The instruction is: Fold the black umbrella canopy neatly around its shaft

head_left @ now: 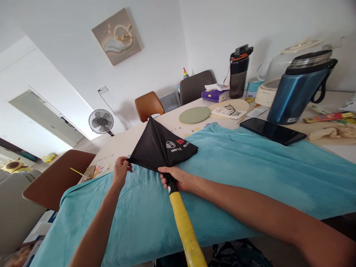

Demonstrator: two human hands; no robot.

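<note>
A black umbrella [151, 144] with white and red printing lies partly folded over the table, its tip pointing away from me. Its long handle, wrapped in yellow [183, 226], runs down toward me past the table's front edge. My left hand [121, 170] pinches the left corner of the canopy and holds it stretched outward. With its fingers wrapped round, my right hand [175, 178] grips the umbrella where the canopy's lower edge meets the shaft. On the right side the canopy panels hang together in folds.
A turquoise blanket [236, 178] covers the near table. To the right stand a phone [272, 130], a blue thermos [299, 92], a dark bottle [238, 74] and a glass kettle [289, 55]. A green placemat [194, 115] lies farther back. Brown chair [58, 178] at left; fan [101, 121] behind.
</note>
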